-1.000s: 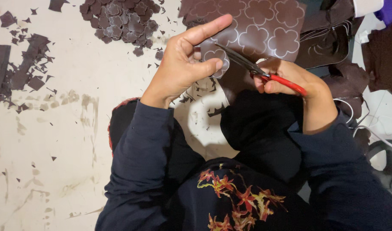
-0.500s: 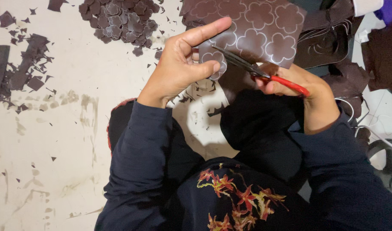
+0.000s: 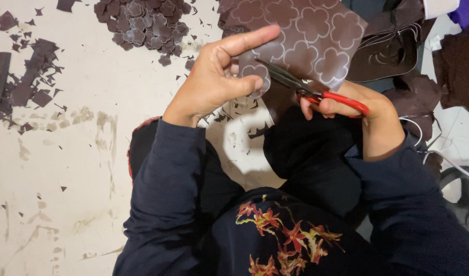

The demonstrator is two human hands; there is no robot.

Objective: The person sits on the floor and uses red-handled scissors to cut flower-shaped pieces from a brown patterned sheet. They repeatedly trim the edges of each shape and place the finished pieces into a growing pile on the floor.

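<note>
The brown sheet (image 3: 306, 36) marked with pale flower outlines is held up over a whitish floor (image 3: 65, 153), above the person's dark lap. The left hand (image 3: 219, 82) pinches the sheet's lower left edge, thumb in front, forefinger stretched along the top. The right hand (image 3: 357, 110) is closed around the red handles of the scissors (image 3: 301, 87), whose dark blades lie against the sheet. A pile of cut flower shapes (image 3: 142, 23) lies on the floor beyond, with scattered brown scraps (image 3: 25, 87) further left.

Dark brown sheet (image 3: 306, 30) with white flower outlines, red-handled scissors (image 3: 316, 92), navy sleeves, cream floor (image 3: 81, 153)
</note>
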